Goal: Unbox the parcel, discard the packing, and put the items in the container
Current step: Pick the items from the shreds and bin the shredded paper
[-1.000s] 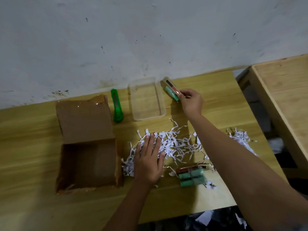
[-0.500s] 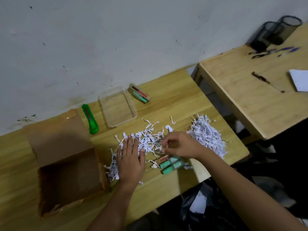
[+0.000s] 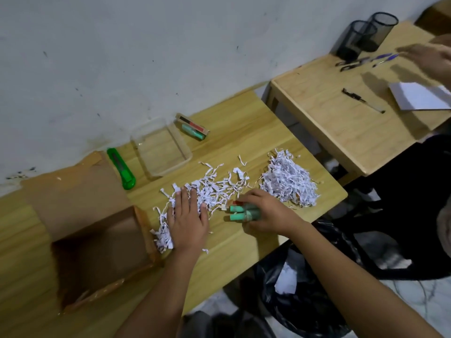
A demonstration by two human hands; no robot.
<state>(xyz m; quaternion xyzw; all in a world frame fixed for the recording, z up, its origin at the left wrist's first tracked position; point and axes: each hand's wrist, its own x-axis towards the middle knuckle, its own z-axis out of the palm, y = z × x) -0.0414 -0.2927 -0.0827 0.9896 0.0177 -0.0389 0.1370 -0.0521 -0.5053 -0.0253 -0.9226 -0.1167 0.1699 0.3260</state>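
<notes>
An open brown cardboard box (image 3: 97, 242) lies at the left of the wooden table, its inside looking empty. White shredded paper is spread in the middle (image 3: 214, 186) and heaped at the right (image 3: 290, 181). My left hand (image 3: 188, 218) rests flat, fingers spread, on the shreds beside the box. My right hand (image 3: 266, 213) is closed around a bundle of green tubes (image 3: 241, 212) on the table. A clear plastic container (image 3: 161, 150) stands near the wall, with nothing in it. Just right of it lies another packet with a green tube (image 3: 194, 130).
A green utility knife (image 3: 122, 168) lies between box and container. A black bin bag (image 3: 300, 286) hangs below the table's front edge. A second table (image 3: 341, 118) at the right holds two mesh pen cups (image 3: 366, 35), pens, white paper (image 3: 419, 96), and another person's hand (image 3: 432, 57).
My right hand left the first packet beside the container, came back toward me and closed on the green tube bundle. My left hand stayed on the shreds. The view swung right.
</notes>
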